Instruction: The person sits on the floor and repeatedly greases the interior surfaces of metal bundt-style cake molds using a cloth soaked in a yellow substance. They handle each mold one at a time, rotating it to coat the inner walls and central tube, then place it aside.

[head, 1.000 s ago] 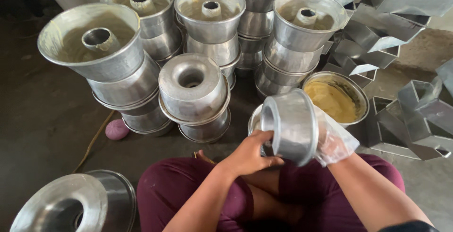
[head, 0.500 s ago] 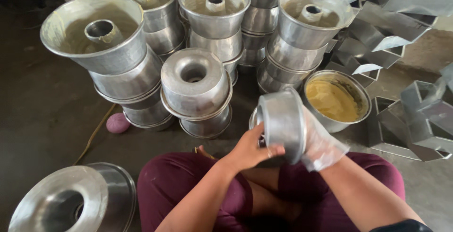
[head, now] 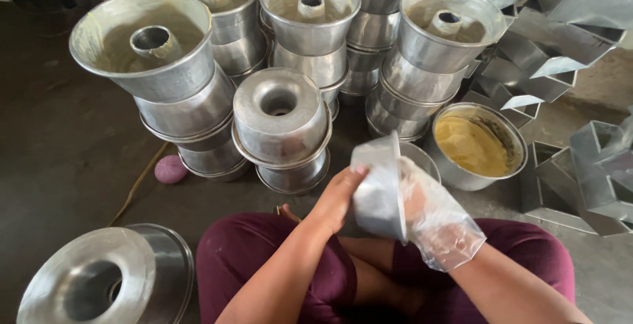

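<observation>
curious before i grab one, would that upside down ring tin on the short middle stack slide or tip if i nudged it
The upside-down ring tin looks like thin, stiff metal, so probably light and quick to shift. It rests on only the tin below, so a sideways nudge could slide it off. Greased tins nearby suggest slippery surfaces.

The tilted tube pan (head: pixel 379 189) hides the gloved right hand's (head: pixel 438 222) fingers.
</observation>
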Motion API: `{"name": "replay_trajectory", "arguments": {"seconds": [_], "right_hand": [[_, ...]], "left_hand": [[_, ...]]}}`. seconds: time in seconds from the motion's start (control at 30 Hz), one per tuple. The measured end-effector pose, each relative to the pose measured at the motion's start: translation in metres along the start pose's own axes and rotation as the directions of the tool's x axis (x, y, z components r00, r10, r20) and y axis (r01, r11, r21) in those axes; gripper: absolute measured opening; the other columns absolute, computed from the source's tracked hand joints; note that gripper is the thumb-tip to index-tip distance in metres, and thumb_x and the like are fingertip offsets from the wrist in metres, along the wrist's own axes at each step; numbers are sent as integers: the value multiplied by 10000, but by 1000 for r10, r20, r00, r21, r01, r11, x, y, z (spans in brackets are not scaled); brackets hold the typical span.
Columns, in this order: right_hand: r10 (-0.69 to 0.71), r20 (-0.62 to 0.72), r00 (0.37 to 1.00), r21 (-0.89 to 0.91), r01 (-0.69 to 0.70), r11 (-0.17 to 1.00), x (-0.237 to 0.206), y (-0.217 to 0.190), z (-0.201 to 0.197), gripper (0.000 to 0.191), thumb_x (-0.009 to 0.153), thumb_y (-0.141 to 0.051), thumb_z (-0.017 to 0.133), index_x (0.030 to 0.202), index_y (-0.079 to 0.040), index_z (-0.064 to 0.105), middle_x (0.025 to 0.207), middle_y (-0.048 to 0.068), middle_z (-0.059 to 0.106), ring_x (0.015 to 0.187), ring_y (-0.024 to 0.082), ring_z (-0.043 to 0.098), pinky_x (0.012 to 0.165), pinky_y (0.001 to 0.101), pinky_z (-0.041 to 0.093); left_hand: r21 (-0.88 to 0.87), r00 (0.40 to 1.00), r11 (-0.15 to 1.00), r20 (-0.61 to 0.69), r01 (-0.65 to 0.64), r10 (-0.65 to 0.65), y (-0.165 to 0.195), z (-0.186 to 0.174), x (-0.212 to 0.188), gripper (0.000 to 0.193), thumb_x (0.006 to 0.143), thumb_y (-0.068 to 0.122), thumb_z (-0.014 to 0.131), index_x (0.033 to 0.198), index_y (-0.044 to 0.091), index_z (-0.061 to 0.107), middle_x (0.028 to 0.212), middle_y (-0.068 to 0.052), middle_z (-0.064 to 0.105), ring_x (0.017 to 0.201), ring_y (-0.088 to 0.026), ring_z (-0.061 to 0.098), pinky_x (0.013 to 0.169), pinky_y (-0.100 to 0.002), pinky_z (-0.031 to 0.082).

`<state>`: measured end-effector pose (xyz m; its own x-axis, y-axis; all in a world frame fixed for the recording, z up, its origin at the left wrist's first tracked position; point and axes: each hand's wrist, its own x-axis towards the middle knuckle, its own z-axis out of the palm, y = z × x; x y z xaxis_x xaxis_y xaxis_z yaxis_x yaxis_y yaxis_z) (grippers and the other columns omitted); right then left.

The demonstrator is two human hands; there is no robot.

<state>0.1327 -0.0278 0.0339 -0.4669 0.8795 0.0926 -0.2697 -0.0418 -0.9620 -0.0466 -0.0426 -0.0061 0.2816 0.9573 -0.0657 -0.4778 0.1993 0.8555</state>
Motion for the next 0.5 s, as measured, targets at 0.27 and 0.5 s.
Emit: {"name": "replay_trajectory", "arguments": {"seconds": [0.27,0.5], "right_hand": [[-251,230,940,-543,338,768,-16,-80,-3,402,859,-134,723,1240,-32,645,1125,100,724,1001,185,705,846,327,594],[41,58,997,-55,-38,998,-10,-33,6,234,998,-109,654,1196,14,656,1002,112,691,862,186,671,713,322,567]], "left_hand": [[752,852,402,459,-523,252,16,27,-31,744,755,299,887,1380,19,597,1248,-165,652,1172,-299,581,1016,-440,446],[-92,994,990,19,111,-110,2,7,2,568,930,424,669,1340,32,641,1248,-120,688,1112,-220,644,980,-387,499]]}}
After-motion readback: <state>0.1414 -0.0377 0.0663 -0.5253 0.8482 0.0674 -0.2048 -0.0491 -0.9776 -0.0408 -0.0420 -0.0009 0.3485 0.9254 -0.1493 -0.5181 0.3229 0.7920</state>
